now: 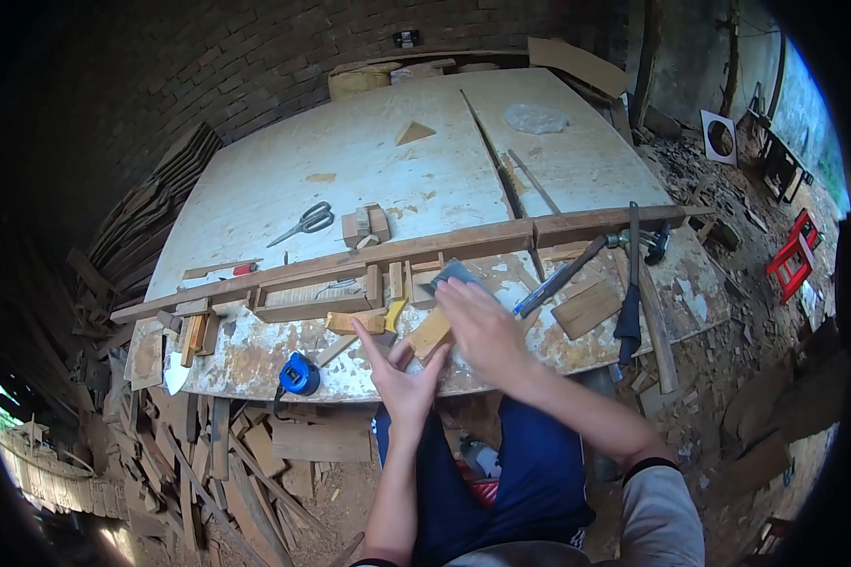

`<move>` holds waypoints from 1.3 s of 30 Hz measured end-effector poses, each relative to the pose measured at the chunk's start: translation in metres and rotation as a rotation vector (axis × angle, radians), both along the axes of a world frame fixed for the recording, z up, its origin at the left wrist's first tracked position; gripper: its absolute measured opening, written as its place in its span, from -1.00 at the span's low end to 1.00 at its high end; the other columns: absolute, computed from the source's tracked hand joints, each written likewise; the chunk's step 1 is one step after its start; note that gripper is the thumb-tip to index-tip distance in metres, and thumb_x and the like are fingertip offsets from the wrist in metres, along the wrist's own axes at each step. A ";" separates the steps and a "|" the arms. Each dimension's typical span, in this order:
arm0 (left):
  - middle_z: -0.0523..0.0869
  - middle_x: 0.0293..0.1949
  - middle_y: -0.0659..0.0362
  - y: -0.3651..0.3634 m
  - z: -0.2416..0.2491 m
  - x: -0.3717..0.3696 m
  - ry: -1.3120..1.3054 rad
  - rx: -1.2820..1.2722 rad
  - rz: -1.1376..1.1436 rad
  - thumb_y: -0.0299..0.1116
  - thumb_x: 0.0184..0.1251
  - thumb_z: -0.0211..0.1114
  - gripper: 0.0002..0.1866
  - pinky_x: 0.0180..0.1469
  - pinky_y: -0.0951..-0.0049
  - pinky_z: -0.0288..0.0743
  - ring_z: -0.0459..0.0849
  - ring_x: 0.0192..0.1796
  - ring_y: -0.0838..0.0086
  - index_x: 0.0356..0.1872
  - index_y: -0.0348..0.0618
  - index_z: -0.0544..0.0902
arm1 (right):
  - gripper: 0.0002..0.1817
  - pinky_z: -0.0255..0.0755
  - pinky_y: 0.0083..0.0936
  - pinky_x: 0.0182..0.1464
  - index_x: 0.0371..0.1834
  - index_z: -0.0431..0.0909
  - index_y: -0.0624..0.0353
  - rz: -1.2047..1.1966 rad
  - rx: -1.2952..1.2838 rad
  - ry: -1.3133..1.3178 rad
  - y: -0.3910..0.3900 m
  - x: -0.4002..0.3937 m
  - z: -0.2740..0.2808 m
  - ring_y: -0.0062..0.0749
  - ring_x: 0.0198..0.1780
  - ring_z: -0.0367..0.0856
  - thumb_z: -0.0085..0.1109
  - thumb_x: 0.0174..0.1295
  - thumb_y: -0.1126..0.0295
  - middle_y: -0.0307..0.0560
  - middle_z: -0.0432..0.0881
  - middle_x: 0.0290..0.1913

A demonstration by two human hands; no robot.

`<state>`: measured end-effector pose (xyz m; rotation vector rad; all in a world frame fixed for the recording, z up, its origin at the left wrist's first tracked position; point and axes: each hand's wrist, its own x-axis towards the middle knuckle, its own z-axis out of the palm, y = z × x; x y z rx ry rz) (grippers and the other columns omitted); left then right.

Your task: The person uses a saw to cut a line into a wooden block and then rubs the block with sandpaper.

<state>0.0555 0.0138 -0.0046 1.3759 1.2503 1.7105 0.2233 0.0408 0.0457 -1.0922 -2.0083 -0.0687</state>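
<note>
1. Centre of frame, lower half: I see the left hand (402, 378) open, fingers spread upward, its fingertips touching a small wood block (431, 333) at the near edge of the desk (369, 170).
2. The right hand (482, 326) lies flat over the block's upper end, pressing a grey sanding pad (456, 274) whose corner sticks out past the fingers; the hand is loosely curled on the pad.
3. The block sits tilted, just below a long wooden rail (397, 253) running across the desk from centre left to right.
4. Left of the hands, at the desk's near edge: a blue tape measure (299, 375).
5. Upper left of the hands, beyond the rail: scissors (303, 223), well apart from both hands.
6. Right of the hands: a hammer (577, 269) lying slanted, and a flat board offcut (586, 307) near it.
7. Lower left of frame: wood scraps (246, 454) piled on the ground beneath the desk.
</note>
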 end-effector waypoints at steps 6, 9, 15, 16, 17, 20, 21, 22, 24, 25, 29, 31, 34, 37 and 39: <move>0.91 -0.01 -0.09 -0.007 0.012 -0.007 0.094 -0.086 -0.021 -0.52 0.34 0.68 0.39 0.25 0.37 0.72 0.86 0.06 0.37 0.94 -0.24 -0.26 | -0.57 0.57 0.08 0.60 0.37 0.70 0.49 0.093 -0.041 0.071 -0.015 -0.004 0.001 0.18 0.50 0.75 0.22 0.53 0.49 0.38 0.80 0.38; 0.92 0.00 -0.11 -0.003 0.006 -0.005 0.095 -0.042 -0.011 -0.53 0.32 0.68 0.42 0.25 0.36 0.72 0.86 0.06 0.36 0.94 -0.23 -0.29 | -0.60 0.57 0.05 0.61 0.36 0.73 0.46 0.075 0.016 0.014 -0.013 -0.009 -0.004 0.17 0.50 0.76 0.22 0.57 0.46 0.37 0.80 0.39; 0.91 -0.09 -0.07 -0.004 0.006 -0.004 0.029 -0.055 -0.024 -0.52 0.32 0.68 0.45 0.15 0.35 0.74 0.87 -0.05 0.38 0.93 -0.22 -0.34 | -0.62 0.57 0.05 0.60 0.32 0.74 0.44 0.068 -0.063 0.129 -0.003 0.002 0.004 0.16 0.46 0.78 0.23 0.57 0.45 0.34 0.81 0.38; 0.91 -0.12 -0.05 -0.005 0.004 -0.004 0.031 -0.049 -0.024 -0.49 0.31 0.67 0.44 0.11 0.37 0.74 0.87 -0.08 0.39 0.93 -0.21 -0.34 | -0.64 0.56 0.08 0.60 0.31 0.75 0.46 0.014 0.035 0.008 -0.003 -0.003 -0.002 0.18 0.47 0.77 0.24 0.57 0.48 0.34 0.79 0.39; 0.92 -0.09 -0.06 -0.006 0.005 -0.006 0.072 -0.095 -0.012 -0.49 0.30 0.68 0.45 0.13 0.36 0.76 0.88 -0.05 0.37 0.93 -0.20 -0.35 | -0.64 0.58 0.08 0.58 0.28 0.76 0.45 0.031 -0.013 0.057 -0.025 -0.019 0.000 0.18 0.44 0.79 0.26 0.51 0.49 0.31 0.82 0.33; 0.95 -0.02 -0.11 -0.007 0.006 -0.015 0.114 -0.139 -0.010 -0.49 0.27 0.72 0.49 0.22 0.32 0.80 0.94 0.06 0.30 0.93 -0.18 -0.37 | -0.65 0.61 0.07 0.54 0.26 0.77 0.42 0.338 0.046 0.024 -0.045 -0.028 -0.002 0.12 0.42 0.80 0.28 0.49 0.50 0.26 0.84 0.30; 0.97 0.02 -0.12 -0.006 0.003 -0.011 0.065 -0.091 -0.045 -0.48 0.27 0.72 0.50 0.27 0.30 0.81 0.96 0.11 0.27 0.92 -0.18 -0.39 | -0.62 0.60 -0.01 0.57 0.31 0.74 0.43 0.264 -0.077 0.024 -0.033 -0.016 0.004 0.13 0.45 0.79 0.25 0.51 0.50 0.30 0.82 0.35; 0.97 0.03 -0.13 -0.006 0.004 -0.010 0.076 -0.085 -0.040 -0.48 0.27 0.73 0.51 0.30 0.29 0.81 0.96 0.12 0.25 0.92 -0.19 -0.40 | -0.62 0.62 0.00 0.55 0.32 0.74 0.41 0.162 -0.052 0.065 -0.015 -0.005 0.005 0.12 0.42 0.80 0.25 0.50 0.50 0.28 0.83 0.32; 0.97 0.04 -0.16 -0.006 0.003 -0.009 0.080 -0.073 -0.025 -0.48 0.27 0.74 0.53 0.32 0.27 0.80 0.96 0.14 0.23 0.91 -0.19 -0.42 | -0.61 0.63 0.01 0.53 0.32 0.75 0.40 0.105 -0.009 0.048 -0.007 -0.005 0.005 0.12 0.40 0.81 0.26 0.49 0.51 0.27 0.84 0.31; 0.96 0.04 -0.17 -0.004 -0.003 -0.011 0.082 -0.062 -0.021 -0.47 0.27 0.75 0.54 0.32 0.27 0.80 0.96 0.14 0.22 0.91 -0.20 -0.43 | -0.60 0.63 0.02 0.53 0.33 0.75 0.40 0.144 0.014 -0.001 -0.022 -0.016 0.004 0.13 0.41 0.80 0.26 0.49 0.51 0.27 0.83 0.32; 0.96 0.05 -0.20 -0.003 -0.001 -0.014 0.108 -0.066 -0.041 -0.47 0.26 0.78 0.55 0.33 0.26 0.80 0.97 0.13 0.20 0.90 -0.21 -0.43 | -0.61 0.59 0.02 0.57 0.36 0.75 0.40 0.247 -0.066 0.012 -0.026 -0.014 -0.001 0.11 0.48 0.77 0.23 0.56 0.48 0.23 0.83 0.34; 0.96 0.05 -0.20 -0.005 -0.001 -0.012 0.133 -0.059 -0.025 -0.47 0.26 0.78 0.56 0.33 0.28 0.81 0.98 0.11 0.20 0.90 -0.21 -0.44 | -0.60 0.60 0.01 0.57 0.37 0.75 0.41 0.078 -0.022 -0.025 -0.005 -0.006 0.002 0.08 0.49 0.77 0.26 0.54 0.48 0.22 0.84 0.35; 0.96 0.04 -0.21 -0.001 -0.006 -0.013 0.089 -0.066 -0.030 -0.46 0.24 0.80 0.57 0.33 0.26 0.81 0.98 0.12 0.18 0.90 -0.21 -0.43 | -0.61 0.61 0.02 0.56 0.35 0.75 0.41 0.204 0.017 -0.048 -0.030 -0.023 0.006 0.09 0.48 0.77 0.27 0.55 0.49 0.24 0.84 0.34; 0.96 0.04 -0.20 -0.002 -0.005 -0.014 0.130 -0.040 -0.032 -0.46 0.25 0.79 0.56 0.33 0.25 0.81 0.98 0.13 0.16 0.90 -0.21 -0.43 | -0.61 0.60 0.05 0.57 0.35 0.70 0.45 0.228 -0.010 0.023 -0.025 -0.017 0.008 0.18 0.43 0.79 0.24 0.53 0.52 0.32 0.83 0.31; 0.96 0.04 -0.19 -0.006 0.000 -0.011 0.144 -0.044 -0.013 -0.47 0.25 0.78 0.55 0.33 0.26 0.81 0.98 0.13 0.16 0.90 -0.21 -0.43 | -0.62 0.58 0.05 0.59 0.34 0.71 0.45 0.025 -0.086 0.084 0.003 -0.002 0.009 0.15 0.47 0.78 0.25 0.53 0.52 0.30 0.82 0.36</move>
